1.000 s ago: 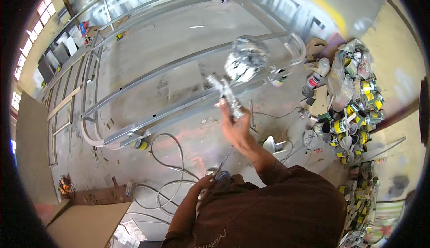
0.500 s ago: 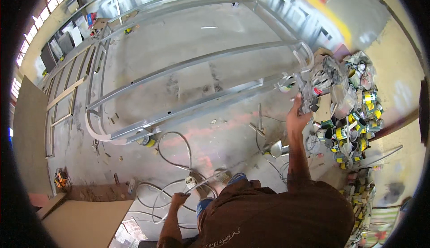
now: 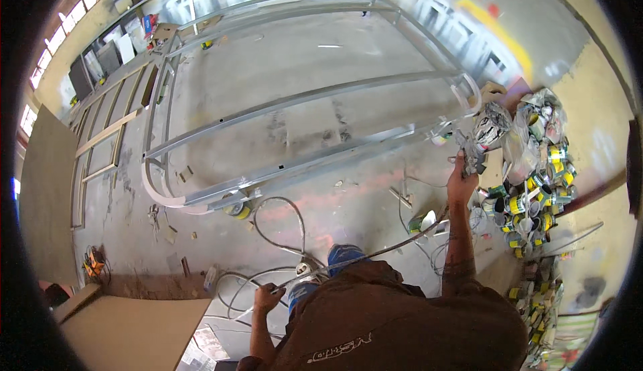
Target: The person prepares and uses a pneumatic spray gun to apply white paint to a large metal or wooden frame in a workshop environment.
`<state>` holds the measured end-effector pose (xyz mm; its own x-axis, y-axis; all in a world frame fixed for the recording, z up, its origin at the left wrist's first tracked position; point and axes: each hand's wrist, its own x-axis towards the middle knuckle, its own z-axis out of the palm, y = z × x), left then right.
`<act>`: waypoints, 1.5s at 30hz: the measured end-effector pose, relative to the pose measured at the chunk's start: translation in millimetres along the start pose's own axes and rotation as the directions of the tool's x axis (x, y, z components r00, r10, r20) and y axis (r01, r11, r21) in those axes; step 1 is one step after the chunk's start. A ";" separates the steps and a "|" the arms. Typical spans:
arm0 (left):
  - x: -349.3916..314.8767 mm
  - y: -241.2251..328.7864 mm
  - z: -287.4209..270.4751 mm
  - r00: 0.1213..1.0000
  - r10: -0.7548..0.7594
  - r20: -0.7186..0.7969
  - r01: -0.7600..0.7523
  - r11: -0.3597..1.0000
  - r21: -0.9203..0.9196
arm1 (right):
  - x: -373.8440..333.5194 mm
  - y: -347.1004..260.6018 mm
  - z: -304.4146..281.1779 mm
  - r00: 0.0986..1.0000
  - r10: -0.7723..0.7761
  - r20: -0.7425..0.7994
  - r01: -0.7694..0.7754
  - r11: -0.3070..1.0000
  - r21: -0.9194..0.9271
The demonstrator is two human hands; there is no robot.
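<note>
My right hand [image 3: 462, 182] is closed round a grey, paint-coated spray gun [image 3: 470, 150], held out near the rounded corner of a silver-grey tubular metal frame [image 3: 321, 140]. Its nozzle end is hard to make out against the clutter behind. A dark hose [image 3: 395, 245] slants up from my left side to behind my right wrist, passing in front of my body. Low and close to my body, my left hand [image 3: 269, 297] is wrapped round this hose. More of the hose lies in loops [image 3: 278, 200] on the floor around my feet.
Several used paint cans [image 3: 529, 200] and crumpled plastic bags [image 3: 492, 123] pile up along the right wall. An open paint can [image 3: 422, 222] stands near my right forearm. Brown boards [image 3: 134, 327] and a wooden frame [image 3: 110, 140] lie at left, with an orange-black device [image 3: 95, 262] nearby.
The view has shifted slightly. My right hand with the spray gun has drawn down and back a little, and the hose now stretches up across my body between my hands.
</note>
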<state>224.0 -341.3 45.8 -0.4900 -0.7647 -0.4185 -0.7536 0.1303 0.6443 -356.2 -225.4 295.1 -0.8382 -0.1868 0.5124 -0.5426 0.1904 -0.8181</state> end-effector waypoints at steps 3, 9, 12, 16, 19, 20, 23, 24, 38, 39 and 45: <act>17.3 -4.6 -21.7 0.994 0.099 0.044 -0.099 0.995 -0.013 | 12.5 22.2 12.7 0.999 0.018 -0.032 -0.018 1.000 0.000; 5.1 -79.0 23.3 0.950 -0.155 0.271 0.061 0.944 0.324 | 74.4 96.9 80.2 0.997 0.044 -0.060 -0.048 0.997 -0.058; 1.5 -86.0 42.0 0.951 -0.090 0.295 -0.066 0.874 0.481 | 108.3 119.8 104.9 0.996 0.022 -0.090 -0.032 0.994 -0.105; 48.5 -1.5 44.3 0.952 -0.303 -0.052 0.307 0.929 0.208 | 139.2 193.0 126.0 0.994 -0.099 -0.039 0.094 0.989 -0.115; 65.0 76.7 18.5 0.894 -0.371 -0.252 0.414 0.899 0.145 | 151.0 213.5 176.4 0.990 0.072 0.121 -0.060 0.993 -0.102; 68.9 102.6 12.8 0.863 -0.390 -0.320 0.444 0.888 0.117 | 153.0 218.9 196.4 0.988 0.040 0.147 -0.030 0.997 -0.070; 66.2 155.2 -0.3 0.784 -0.460 -0.417 0.519 0.854 0.032 | 162.5 257.0 249.2 0.977 0.024 0.210 -0.006 0.996 -0.086; 61.4 166.7 -2.5 0.744 -0.499 -0.444 0.549 0.835 -0.018 | 162.9 259.3 269.8 0.958 0.122 0.260 -0.105 0.991 -0.079; 20.7 151.6 -17.8 0.448 -0.643 -0.621 0.682 0.695 -0.228 | 57.1 207.0 503.3 0.883 0.022 0.469 -0.002 0.999 -0.043; 18.7 146.8 -24.1 0.409 -0.673 -0.616 0.692 0.669 -0.272 | 44.0 204.2 517.6 0.864 0.023 0.504 -0.022 1.000 -0.007; -6.2 84.2 -66.1 0.258 -0.745 -0.615 0.692 0.587 -0.420 | -50.3 137.2 607.3 0.814 0.047 0.579 -0.048 0.999 -0.013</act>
<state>192.6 -367.3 145.0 0.7044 -0.6826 -0.1943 -0.5971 -0.7180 0.3576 -354.9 -775.2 -1.4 -0.6755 -0.7014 0.2274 -0.5021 0.2117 -0.8385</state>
